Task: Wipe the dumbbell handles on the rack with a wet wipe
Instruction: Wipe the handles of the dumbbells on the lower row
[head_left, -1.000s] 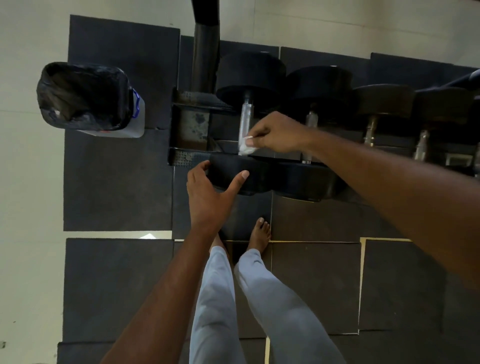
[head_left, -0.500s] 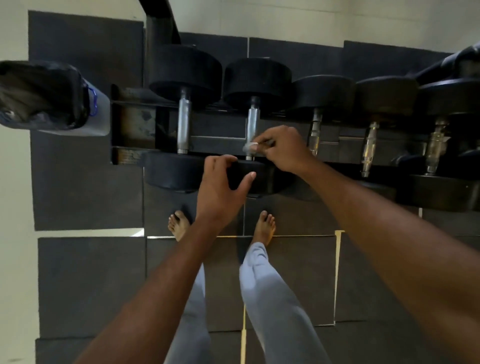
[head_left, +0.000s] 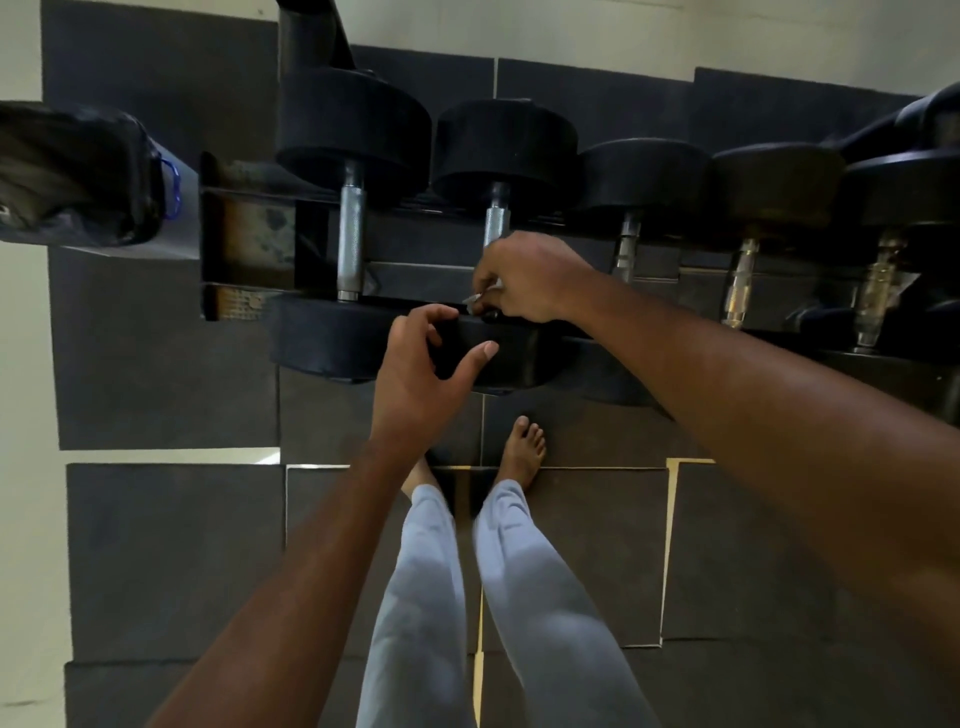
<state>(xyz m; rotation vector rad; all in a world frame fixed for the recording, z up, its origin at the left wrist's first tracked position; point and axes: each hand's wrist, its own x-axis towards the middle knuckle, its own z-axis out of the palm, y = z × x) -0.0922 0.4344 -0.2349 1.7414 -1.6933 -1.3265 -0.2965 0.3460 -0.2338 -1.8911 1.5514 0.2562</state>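
Wiping second dumbbell handle (head_left: 496, 221) on rack (head_left: 249, 260): right hand (head_left: 524, 278) pinching wet wipe (head_left: 480, 297) at handle's near end. Left hand (head_left: 421, 374), fingers loosely spread, bracing near weight head (head_left: 511, 353). Advice: wrap wipe fully, be twisting while sliding along knurling.

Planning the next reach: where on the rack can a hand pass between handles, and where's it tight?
Widest gap: between the leftmost handle and the second handle, dark rail behind. Another between right hand and third handle. Crowded at the second handle's near end: right hand pinching the wipe, left hand alongside.
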